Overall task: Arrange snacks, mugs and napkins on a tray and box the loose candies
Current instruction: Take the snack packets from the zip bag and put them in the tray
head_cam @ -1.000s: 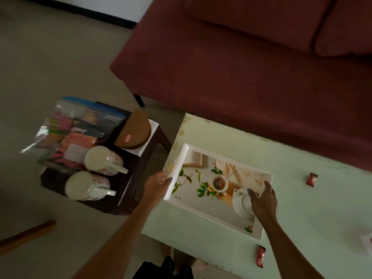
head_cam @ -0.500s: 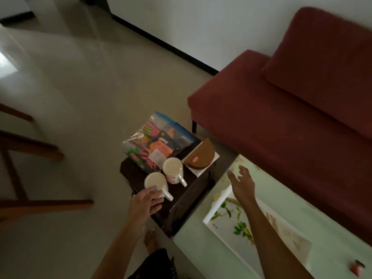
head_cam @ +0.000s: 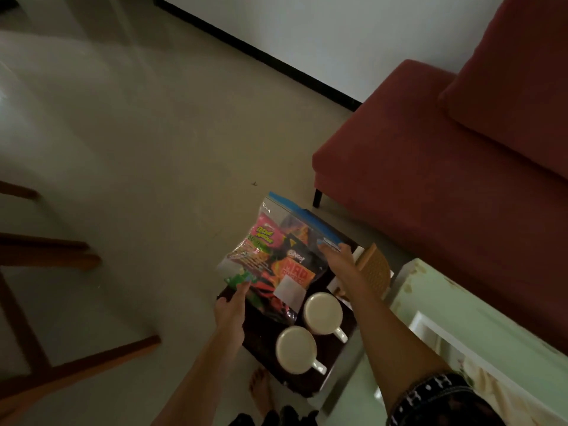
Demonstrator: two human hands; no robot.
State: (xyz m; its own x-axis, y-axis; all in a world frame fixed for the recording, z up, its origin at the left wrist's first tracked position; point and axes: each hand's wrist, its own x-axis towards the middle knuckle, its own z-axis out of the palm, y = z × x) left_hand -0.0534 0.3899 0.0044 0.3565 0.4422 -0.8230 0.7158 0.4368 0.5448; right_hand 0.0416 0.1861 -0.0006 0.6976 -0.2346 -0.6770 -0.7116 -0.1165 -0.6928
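A clear zip bag of snack packets [head_cam: 273, 256] with a blue seal lies on a small dark stool [head_cam: 307, 384]. My right hand [head_cam: 341, 264] pinches the bag's blue sealed edge at its right corner. My left hand [head_cam: 230, 309] reaches to the bag's near left corner, fingers stretched and touching it, thumb apart. Two white mugs stand on the stool just in front of the bag, one nearer the bag [head_cam: 322, 313] and one closer to me [head_cam: 296, 348]. A brown woven napkin holder [head_cam: 375, 270] sits behind my right wrist. The white tray [head_cam: 430, 332] shows partly at the right.
The tray rests on a pale green table [head_cam: 491, 315] to the right of the stool. A red sofa [head_cam: 430, 179] stands behind both. Wooden furniture legs [head_cam: 61, 367] cross the floor at the left. My bare foot [head_cam: 261, 392] is beside the stool.
Both hands left the tray and moved left to the stool. My left hand went past the mugs to the bag's corner, and my right hand took its sealed edge. The view swung left.
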